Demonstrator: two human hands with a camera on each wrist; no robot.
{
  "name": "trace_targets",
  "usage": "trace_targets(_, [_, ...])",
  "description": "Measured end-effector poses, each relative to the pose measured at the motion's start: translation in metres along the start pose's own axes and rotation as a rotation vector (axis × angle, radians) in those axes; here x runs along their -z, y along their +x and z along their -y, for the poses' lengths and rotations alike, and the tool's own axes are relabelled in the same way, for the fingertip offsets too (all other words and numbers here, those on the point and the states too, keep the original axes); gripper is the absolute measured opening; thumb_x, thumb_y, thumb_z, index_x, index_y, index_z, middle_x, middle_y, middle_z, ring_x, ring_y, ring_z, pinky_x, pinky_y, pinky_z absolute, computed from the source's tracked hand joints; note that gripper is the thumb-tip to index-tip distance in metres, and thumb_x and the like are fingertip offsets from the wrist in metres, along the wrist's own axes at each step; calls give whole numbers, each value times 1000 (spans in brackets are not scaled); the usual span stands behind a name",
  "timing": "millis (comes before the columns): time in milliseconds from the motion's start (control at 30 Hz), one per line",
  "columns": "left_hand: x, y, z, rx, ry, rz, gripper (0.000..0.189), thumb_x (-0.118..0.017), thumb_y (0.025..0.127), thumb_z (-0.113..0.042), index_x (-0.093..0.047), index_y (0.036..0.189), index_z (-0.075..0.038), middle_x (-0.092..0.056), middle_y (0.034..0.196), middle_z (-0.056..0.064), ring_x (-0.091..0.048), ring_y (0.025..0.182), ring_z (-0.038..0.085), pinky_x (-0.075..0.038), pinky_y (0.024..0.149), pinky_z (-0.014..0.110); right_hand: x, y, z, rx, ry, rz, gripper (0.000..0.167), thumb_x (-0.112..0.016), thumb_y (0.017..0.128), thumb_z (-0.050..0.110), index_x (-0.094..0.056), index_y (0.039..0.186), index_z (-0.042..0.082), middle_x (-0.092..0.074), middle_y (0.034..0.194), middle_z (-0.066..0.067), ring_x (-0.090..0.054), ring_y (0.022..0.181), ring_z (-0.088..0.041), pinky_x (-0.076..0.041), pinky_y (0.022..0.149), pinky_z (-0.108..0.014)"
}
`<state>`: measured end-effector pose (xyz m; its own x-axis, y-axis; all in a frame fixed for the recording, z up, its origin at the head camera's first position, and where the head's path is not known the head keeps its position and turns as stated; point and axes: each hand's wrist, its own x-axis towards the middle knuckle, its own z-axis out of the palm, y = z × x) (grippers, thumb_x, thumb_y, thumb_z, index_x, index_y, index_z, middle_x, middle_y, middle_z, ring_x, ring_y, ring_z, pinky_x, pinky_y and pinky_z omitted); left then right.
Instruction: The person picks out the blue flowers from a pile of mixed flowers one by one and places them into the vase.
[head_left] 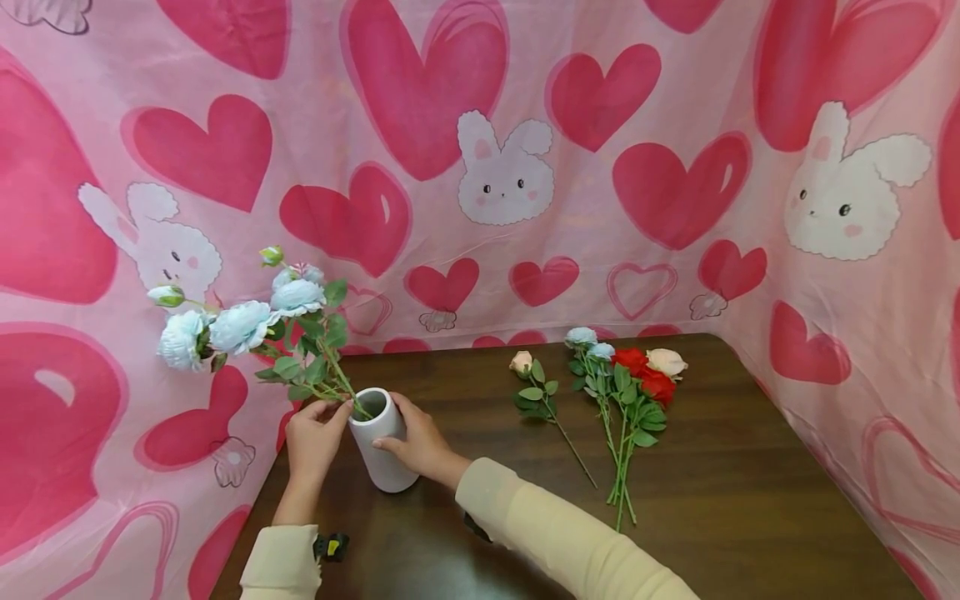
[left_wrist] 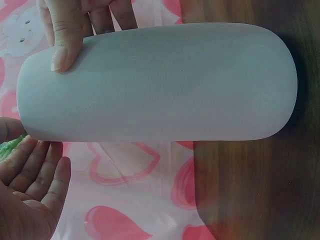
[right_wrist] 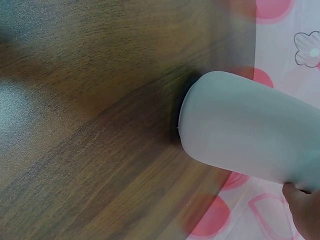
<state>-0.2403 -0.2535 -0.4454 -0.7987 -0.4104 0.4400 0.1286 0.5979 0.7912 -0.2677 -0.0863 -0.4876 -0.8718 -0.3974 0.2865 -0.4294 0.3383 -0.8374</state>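
A tall white vase [head_left: 387, 458] stands upright at the left part of the brown table. My right hand [head_left: 423, 442] grips it near the rim, thumb on the near side. At its mouth my left hand [head_left: 313, 437] pinches the green stems [head_left: 341, 379] of light blue flowers [head_left: 240, 327], whose lower ends reach inside the vase. The blooms lean out to the left above that hand. In the left wrist view the vase [left_wrist: 160, 85] hides most of the stems. The right wrist view shows the vase's base [right_wrist: 215, 120] on the table.
Right of the vase lie a single cream rose [head_left: 521, 362] and a group of loose stems with blue flowers [head_left: 581, 337], red flowers [head_left: 657, 387] and a cream bloom [head_left: 667, 362]. A pink heart-and-bunny cloth [head_left: 517, 250] hangs around the wooden table [head_left: 720, 500].
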Motion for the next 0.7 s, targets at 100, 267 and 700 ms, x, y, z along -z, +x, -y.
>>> trace_targets(100, [0,0,1,18,-25,11,21,-75,84,-16,-75,92,4,-72,89,19,-57,66,-6,-44,57,8,1,0,1,-8,2,3,75,-79,83,24,-40,145,11,-53,137,-4,-53,119,-14,-44,100,-36])
trace_targets(267, [-1,1,4,33,-79,31,21,-74,85,-13,-74,95,5,-71,93,21,-58,68,-8,-45,60,9,1,0,1,-10,5,5,75,-79,82,24,-40,145,11,-53,138,-4,-53,120,-15,-44,100,-36])
trace_targets(700, [0,0,7,84,-134,85,25,-70,89,-13,-72,103,8,-70,102,23,-56,72,-13,-45,66,6,1,0,2,2,12,3,74,-79,82,23,-40,145,11,-54,137,-4,-54,119,-15,-44,100,-35])
